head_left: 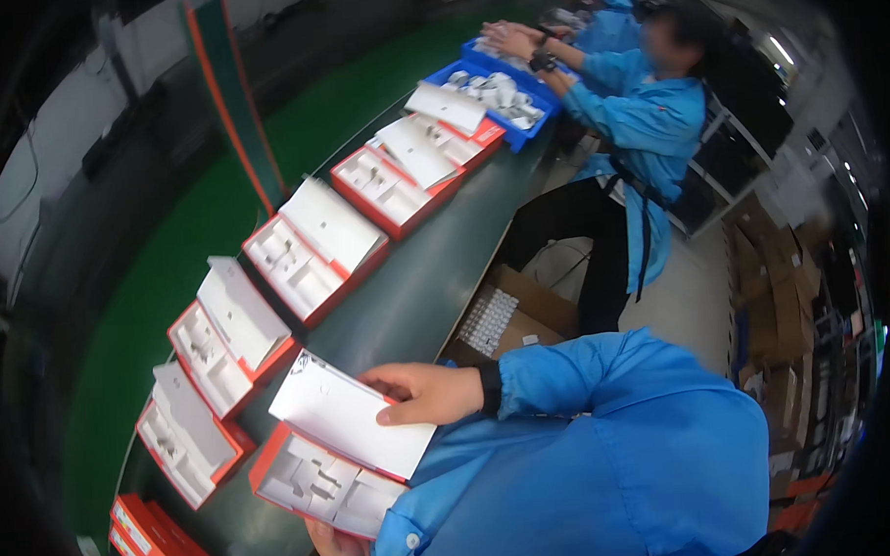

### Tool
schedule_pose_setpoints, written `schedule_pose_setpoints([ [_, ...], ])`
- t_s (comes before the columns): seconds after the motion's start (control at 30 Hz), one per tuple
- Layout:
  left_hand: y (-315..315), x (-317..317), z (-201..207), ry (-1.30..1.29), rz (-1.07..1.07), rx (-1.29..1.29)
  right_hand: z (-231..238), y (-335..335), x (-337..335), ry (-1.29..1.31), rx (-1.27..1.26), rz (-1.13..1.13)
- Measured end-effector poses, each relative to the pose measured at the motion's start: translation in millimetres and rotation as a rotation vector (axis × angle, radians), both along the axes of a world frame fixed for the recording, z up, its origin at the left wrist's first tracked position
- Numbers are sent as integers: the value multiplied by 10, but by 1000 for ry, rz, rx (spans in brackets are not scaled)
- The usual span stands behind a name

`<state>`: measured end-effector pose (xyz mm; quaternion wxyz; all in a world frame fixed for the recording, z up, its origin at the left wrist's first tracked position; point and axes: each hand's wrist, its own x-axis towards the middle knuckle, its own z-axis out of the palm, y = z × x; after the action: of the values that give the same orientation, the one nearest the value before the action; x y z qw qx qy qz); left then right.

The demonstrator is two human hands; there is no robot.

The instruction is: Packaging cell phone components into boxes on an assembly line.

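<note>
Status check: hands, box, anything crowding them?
Right hand gripping the white panel. Left hand at the red box's underside, partly hidden. Box open, white tray showing. More open boxes close by on the table.

R grip (431, 392) on wht lid (337, 411)

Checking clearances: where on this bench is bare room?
Bare: the bench between the open boxes and its right edge; a patch between the lower-left red boxes and held box. Crowded: along those open boxes and blue trays.
</note>
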<state>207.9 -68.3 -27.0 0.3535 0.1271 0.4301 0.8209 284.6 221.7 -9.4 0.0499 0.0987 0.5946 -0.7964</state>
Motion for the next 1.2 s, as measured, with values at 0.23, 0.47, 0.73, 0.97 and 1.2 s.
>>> schedule_pose_setpoints([
  [0.23,-148,-124,-168,236,-143,-359,-11,248,214,-55,-43,-58],
  [0.47,-17,-148,-174,58,-121,-261,-180,182,254,-2,-145,-30],
  [0.73,28,-128,-73,32,-64,-334,-213,176,215,-13,-107,-27],
  [0.97,-69,-160,-195,41,-53,-431,-248,229,170,-30,-71,12],
  [1.2,-16,-172,-100,-9,25,-475,-294,343,73,-19,-112,-34],
])
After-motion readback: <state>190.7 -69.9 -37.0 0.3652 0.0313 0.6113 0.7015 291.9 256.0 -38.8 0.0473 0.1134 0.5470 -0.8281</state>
